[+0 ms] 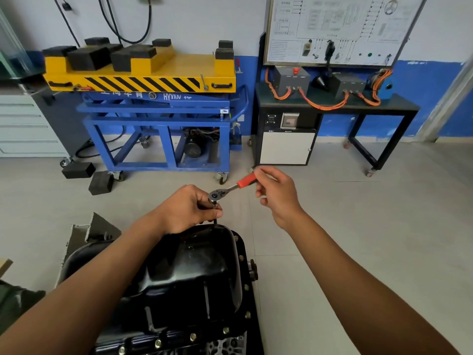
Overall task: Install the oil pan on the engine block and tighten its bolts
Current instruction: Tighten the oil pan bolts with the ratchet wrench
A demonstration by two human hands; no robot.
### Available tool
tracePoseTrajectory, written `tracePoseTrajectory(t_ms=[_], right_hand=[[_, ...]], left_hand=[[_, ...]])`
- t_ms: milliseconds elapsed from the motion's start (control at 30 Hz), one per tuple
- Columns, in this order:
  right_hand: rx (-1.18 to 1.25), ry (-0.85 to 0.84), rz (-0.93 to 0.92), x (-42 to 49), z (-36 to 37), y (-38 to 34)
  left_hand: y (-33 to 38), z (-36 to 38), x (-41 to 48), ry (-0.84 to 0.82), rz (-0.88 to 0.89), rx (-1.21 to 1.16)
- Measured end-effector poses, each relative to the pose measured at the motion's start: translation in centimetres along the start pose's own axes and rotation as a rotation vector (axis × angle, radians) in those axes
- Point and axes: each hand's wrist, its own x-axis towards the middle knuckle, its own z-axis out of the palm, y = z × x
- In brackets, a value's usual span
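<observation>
Where blue cart (158,116) and black table (358,111) stand behind, oil pan (204,265) foremost, left hand (189,208) grip pinching ratchet (230,187) at its head, right hand (277,193) grip pinching red handle.

White letters on the blue cart (158,116) start with "HYX"; the rest is unclear. Print on the wall board (332,29) is too small to read.
</observation>
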Motion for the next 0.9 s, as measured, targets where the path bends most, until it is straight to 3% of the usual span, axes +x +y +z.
tracePoseTrajectory(t_ms=[167,500,667,900], right_hand=[[0.072,0.098,-0.014,-5.8,-2.3,1.7],[0.057,-0.299,0.069,-14.7,-1.6,3.5],[0.043,-0.301,0.073,-14.8,-1.1,2.8],[0.085,-0.28,0.06,-14.3,-0.7,2.4]], left_hand=[[-0.2,-0.1,0.0,-0.016,-0.02,0.007],[1.6,-0.1,0.0,0.007,-0.004,0.12],[1.7,0.7,-0.2,0.127,-0.027,0.156],[1.0,1.3,-0.9,0.255,0.007,-0.025]])
